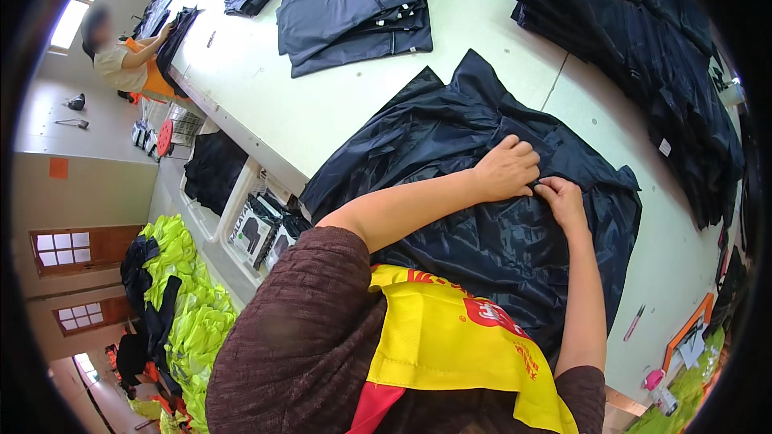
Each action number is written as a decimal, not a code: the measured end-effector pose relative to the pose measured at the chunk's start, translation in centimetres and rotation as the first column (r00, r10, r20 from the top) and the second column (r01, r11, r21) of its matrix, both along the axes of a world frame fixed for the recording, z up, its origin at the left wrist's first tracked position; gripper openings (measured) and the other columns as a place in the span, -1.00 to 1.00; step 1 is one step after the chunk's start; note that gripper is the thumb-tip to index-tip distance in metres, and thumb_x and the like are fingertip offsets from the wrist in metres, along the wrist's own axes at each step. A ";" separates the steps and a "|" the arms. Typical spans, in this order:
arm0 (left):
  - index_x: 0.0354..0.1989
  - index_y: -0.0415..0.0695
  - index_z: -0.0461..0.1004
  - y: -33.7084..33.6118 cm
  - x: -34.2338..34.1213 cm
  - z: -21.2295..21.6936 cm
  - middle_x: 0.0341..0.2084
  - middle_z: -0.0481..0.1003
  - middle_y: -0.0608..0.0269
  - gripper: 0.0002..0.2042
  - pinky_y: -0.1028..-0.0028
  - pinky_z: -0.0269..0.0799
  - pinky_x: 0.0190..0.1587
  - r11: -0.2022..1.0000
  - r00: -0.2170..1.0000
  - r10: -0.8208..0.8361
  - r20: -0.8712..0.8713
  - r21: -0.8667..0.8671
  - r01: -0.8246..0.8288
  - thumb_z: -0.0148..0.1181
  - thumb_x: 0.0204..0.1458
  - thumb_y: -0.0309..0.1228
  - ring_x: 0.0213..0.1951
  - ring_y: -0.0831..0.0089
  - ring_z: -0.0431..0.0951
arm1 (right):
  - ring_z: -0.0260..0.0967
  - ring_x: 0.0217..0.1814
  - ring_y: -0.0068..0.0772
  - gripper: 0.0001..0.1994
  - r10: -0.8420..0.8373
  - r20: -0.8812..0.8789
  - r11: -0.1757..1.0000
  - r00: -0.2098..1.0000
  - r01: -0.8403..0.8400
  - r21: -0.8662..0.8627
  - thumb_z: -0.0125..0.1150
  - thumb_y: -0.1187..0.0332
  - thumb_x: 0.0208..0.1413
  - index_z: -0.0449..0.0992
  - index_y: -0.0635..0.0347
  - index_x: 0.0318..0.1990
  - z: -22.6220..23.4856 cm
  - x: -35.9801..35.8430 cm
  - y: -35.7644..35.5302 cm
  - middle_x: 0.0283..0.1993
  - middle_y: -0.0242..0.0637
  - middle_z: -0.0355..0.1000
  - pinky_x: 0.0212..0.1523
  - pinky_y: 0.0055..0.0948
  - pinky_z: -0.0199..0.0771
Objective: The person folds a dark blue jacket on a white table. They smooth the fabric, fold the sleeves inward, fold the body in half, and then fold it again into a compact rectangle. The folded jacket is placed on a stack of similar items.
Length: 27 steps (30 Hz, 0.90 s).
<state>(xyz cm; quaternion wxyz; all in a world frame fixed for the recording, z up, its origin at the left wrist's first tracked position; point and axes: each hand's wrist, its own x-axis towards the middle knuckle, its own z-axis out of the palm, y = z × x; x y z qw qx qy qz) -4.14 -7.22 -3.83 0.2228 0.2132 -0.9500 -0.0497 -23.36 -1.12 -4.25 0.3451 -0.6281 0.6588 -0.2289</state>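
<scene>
A shiny dark navy garment (450, 217) lies spread and wrinkled on the white table in front of me. My left hand (508, 169) is closed, its fingers curled on the fabric near the middle of the garment. Just to its right, my right hand (565, 202) pinches the same cloth between thumb and forefinger. The fingertips of both hands almost meet at one small spot of fabric. What exactly lies between them there is too small to make out.
Folded dark garments (354, 12) lie at the far side of the white table (531, 24). A long dark stack (643, 72) runs along the right. A pen (634, 323) lies at right. Bright yellow-green clothing (185, 313) is piled at left; another person (129, 56) stands far left.
</scene>
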 end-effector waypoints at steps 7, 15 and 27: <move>-0.46 -0.08 0.54 -3.7 -1.2 -6.0 -0.47 0.49 0.27 -0.80 0.29 0.34 -0.24 0.947 0.992 -0.056 -0.112 0.308 0.089 0.16 -0.06 -0.21 -0.30 0.25 0.43 | 0.31 -0.24 -0.25 -0.70 0.023 -0.523 0.830 0.852 -0.307 -0.465 0.37 0.36 -0.21 0.53 0.16 -0.25 3.0 2.8 0.4 -0.37 -0.32 0.35 -0.22 -0.32 0.33; -0.30 -0.01 0.52 -2.8 -1.3 -1.9 -0.30 0.45 0.31 -0.71 0.28 0.25 -0.10 1.000 0.987 -0.007 -0.163 0.024 0.011 0.28 -0.21 -0.19 -0.17 0.28 0.42 | 0.41 -0.25 -0.05 -0.77 0.118 -0.201 0.980 0.972 -0.147 -0.135 0.17 0.22 -0.01 0.58 0.18 -0.31 -0.8 -1.7 -2.8 -0.33 -0.14 0.47 -0.22 -0.23 0.39; -0.35 -0.21 0.53 -7.7 -3.1 -4.9 -0.38 0.52 0.06 -0.86 0.25 0.40 -0.16 0.863 0.957 0.219 -0.189 0.496 -0.099 0.13 -0.02 -0.42 -0.26 0.09 0.50 | 0.33 -0.17 -0.19 -0.74 0.086 -0.271 0.901 0.959 -0.191 -0.389 0.19 0.22 0.01 0.53 0.16 -0.21 -2.8 -2.5 -4.4 -0.34 -0.25 0.42 -0.14 -0.33 0.36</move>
